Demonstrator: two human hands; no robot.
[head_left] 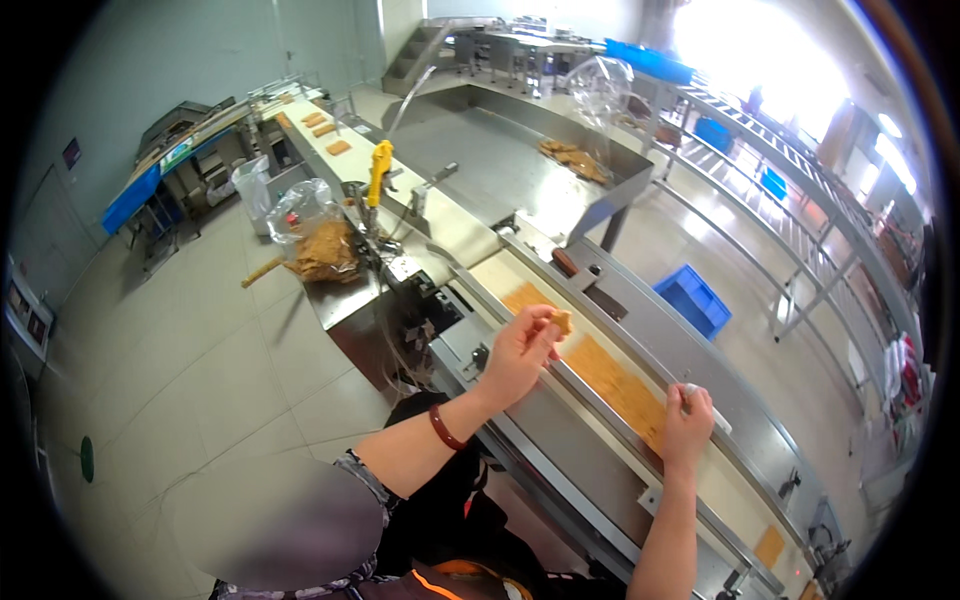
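Pale tiled floor [200,370]; grey wall [150,60]; bright window [760,50]; blue crate [693,298]; metal roller racks [800,160]; steps [410,55].

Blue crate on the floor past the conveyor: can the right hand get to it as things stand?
Probably not. The right hand rests at the conveyor, whose belt and steel frame lie between it and the blue crate on the floor beyond.

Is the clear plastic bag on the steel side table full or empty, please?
Partly full: the clear bag holds a heap of brown pieces at its bottom, while its upper part looks empty and puffed.
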